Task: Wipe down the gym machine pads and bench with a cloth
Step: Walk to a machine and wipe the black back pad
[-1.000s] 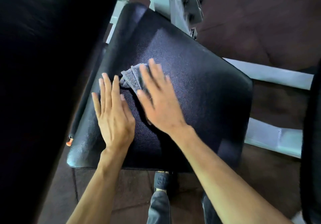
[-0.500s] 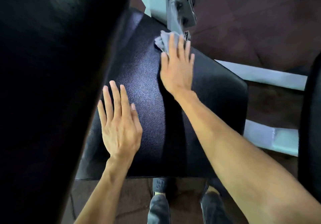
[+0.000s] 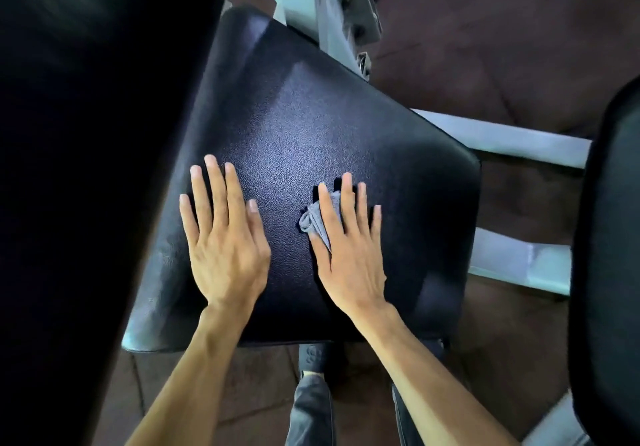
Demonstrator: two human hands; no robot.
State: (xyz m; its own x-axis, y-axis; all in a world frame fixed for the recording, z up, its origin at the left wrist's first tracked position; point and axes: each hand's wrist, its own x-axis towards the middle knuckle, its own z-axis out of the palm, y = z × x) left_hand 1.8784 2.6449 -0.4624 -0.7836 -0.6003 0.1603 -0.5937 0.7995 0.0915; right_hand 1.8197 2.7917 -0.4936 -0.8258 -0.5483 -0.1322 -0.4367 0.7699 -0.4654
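Observation:
A black padded seat [image 3: 311, 106] of the gym machine fills the middle of the view. My right hand [image 3: 349, 255] lies flat on its near half, pressing a small grey cloth [image 3: 317, 218] against the pad; the cloth bunches out between thumb and forefinger, the rest is hidden under the palm. My left hand [image 3: 223, 237] rests flat on the pad just left of it, fingers spread, holding nothing.
A tall black back pad [image 3: 86, 168] blocks the whole left side. The pale metal frame [image 3: 311, 5] rises beyond the seat, with rails [image 3: 502, 140] at the right. Another black pad [image 3: 609, 237] edges the right. Brown floor and my legs [image 3: 311, 404] lie below.
My right hand has slid the cloth back from the seat's far edge by the frame to the near half. The left hand has stayed flat in about the same spot.

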